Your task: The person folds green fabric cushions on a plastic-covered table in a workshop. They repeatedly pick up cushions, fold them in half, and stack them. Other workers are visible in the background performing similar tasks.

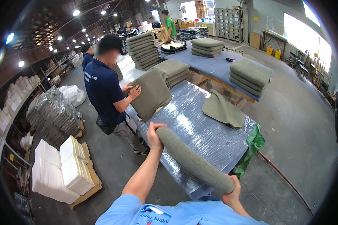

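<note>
An olive-green seat cushion (pixel 193 159) is held on edge between my two hands, over the near end of a plastic-wrapped table (pixel 184 112). My left hand (pixel 154 135) grips its far left end, and my right hand (pixel 233 190) wraps round the near right end. Beyond it on the table lies a flat, folded olive fabric cover (pixel 222 109). To the left, a co-worker in a navy shirt (pixel 103 80) has both hands on another olive cushion (pixel 150 93), which stands tilted on the table.
Cushion stacks stand on the tables: a tall one (pixel 142 50), a right one (pixel 249 75) and a far one (pixel 207 47). White foam pads (pixel 64 168) sit on a pallet at lower left, near a wrapped pile (pixel 56 112). Green plastic (pixel 253 144) hangs off the table; a red hose (pixel 281 174) crosses the floor.
</note>
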The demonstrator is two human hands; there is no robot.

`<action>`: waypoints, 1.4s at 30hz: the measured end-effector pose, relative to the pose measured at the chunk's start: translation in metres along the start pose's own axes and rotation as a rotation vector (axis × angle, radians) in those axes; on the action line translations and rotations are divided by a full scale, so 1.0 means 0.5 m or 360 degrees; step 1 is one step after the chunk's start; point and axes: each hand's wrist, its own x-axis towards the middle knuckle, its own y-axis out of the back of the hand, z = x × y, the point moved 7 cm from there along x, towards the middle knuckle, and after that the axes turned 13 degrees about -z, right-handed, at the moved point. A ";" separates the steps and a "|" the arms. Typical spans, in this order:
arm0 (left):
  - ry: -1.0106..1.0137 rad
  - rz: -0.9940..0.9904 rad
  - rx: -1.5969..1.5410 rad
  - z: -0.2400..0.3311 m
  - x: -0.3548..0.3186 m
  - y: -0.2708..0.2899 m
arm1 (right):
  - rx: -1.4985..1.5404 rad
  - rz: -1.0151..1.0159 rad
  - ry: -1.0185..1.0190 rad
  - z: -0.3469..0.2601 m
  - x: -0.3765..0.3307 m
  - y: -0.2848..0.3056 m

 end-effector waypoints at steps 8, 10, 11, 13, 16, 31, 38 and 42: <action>0.0657 -0.0291 -0.0134 -0.146 -0.130 -0.144 | -0.1585 -0.1177 -0.0196 0.112 -0.003 -0.216; 0.0719 -0.0409 -0.0061 -0.120 -0.197 -0.165 | -0.1686 -0.1223 -0.0150 0.119 0.027 -0.233; 0.0689 -0.0383 0.0045 -0.103 -0.232 -0.161 | -0.1679 -0.1225 -0.0154 0.129 0.044 -0.243; 0.0619 -0.0315 0.0263 -0.076 -0.291 -0.149 | -0.1604 -0.1246 -0.0153 0.151 0.081 -0.270; 0.0641 -0.0341 0.0344 -0.067 -0.344 -0.138 | -0.1469 -0.1253 -0.0147 0.178 0.146 -0.301; 0.0665 -0.0305 0.0147 -0.189 -0.010 -0.042 | -0.0726 -0.1026 -0.0352 0.190 0.612 -0.448; 0.0778 -0.0497 -0.0227 -0.288 0.157 -0.113 | -0.0662 -0.1099 -0.0412 0.248 0.743 -0.419; 0.0747 -0.0516 -0.0262 -0.350 0.148 -0.097 | -0.0656 -0.1104 -0.0440 0.269 0.747 -0.373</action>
